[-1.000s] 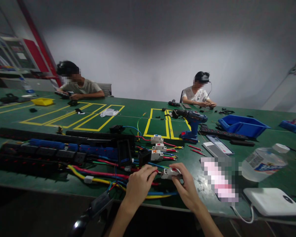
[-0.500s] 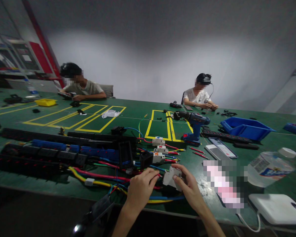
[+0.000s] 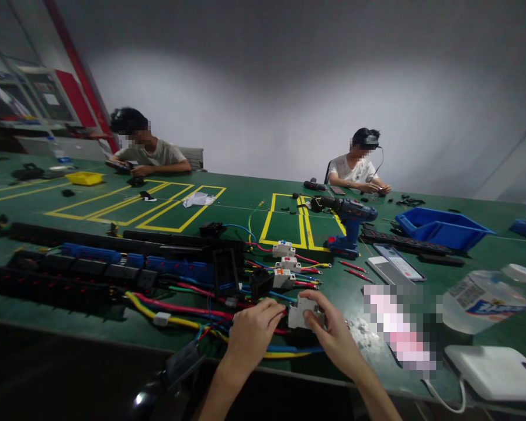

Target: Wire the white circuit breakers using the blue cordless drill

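My right hand (image 3: pixel 333 330) grips a white circuit breaker (image 3: pixel 301 313), thumb across its near face. Close on its left, my left hand (image 3: pixel 255 330) pinches a red wire (image 3: pixel 282 313), whose end is at the breaker's left side; whether it sits inside the terminal I cannot tell. Behind my hands, several smaller white breakers (image 3: pixel 284 278) lie in a row with coloured wires attached. Left of them stand a black rectangular frame (image 3: pixel 225 272) and long black power strips (image 3: pixel 48 292). A thick yellow cable (image 3: pixel 184 325) and a red cable (image 3: pixel 188 309) run towards my left hand.
A blue cordless drill (image 3: pixel 349 225) stands beyond the breakers. To the right are a blue bin (image 3: pixel 442 225), phones (image 3: pixel 398 262), a clear plastic jug (image 3: pixel 482 301) and a white power bank (image 3: pixel 491 372). Two people (image 3: pixel 151 155) sit across the green table.
The circuit breaker has turned slightly and come closer to my left hand, its gap to the red wire's end narrowing. The view has shifted a little.
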Available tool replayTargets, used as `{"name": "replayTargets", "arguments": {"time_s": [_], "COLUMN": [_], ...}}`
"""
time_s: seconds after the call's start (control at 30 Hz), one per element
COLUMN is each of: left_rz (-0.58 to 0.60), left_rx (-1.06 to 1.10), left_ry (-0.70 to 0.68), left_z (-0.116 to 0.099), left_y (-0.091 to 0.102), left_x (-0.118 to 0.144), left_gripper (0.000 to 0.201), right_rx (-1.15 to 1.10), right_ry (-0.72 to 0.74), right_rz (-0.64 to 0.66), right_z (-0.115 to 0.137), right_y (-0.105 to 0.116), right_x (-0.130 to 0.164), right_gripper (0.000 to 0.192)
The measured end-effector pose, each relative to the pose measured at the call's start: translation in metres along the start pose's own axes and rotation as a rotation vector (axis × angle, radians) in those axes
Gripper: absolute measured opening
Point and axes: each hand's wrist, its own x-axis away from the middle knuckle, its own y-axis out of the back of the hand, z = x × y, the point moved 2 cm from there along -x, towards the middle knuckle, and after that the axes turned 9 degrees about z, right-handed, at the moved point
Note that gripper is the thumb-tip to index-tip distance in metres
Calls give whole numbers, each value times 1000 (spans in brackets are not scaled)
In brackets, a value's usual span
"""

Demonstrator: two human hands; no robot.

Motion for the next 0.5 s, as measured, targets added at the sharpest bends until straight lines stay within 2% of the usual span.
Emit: {"name": "replayTargets", "arguments": {"time_s": [0.23,0.37,0.5], "left_rz": [-1,-1,23], "left_rx": [3,28,52], "left_ry": [-6,16,11], "left_z": [2,1,-3], "left_y": [-1,-2,7], "left_x": [-1,-2,3], "left_gripper": [25,24,23], "right_rx": [15,61,125], "right_ry": [71,122,122], "right_rz": [-50,-11,28], "right_z": [2,5,1], "right_y": [-6,-4,0], "right_x": [3,4,4], "right_gripper": [27,24,23]}}
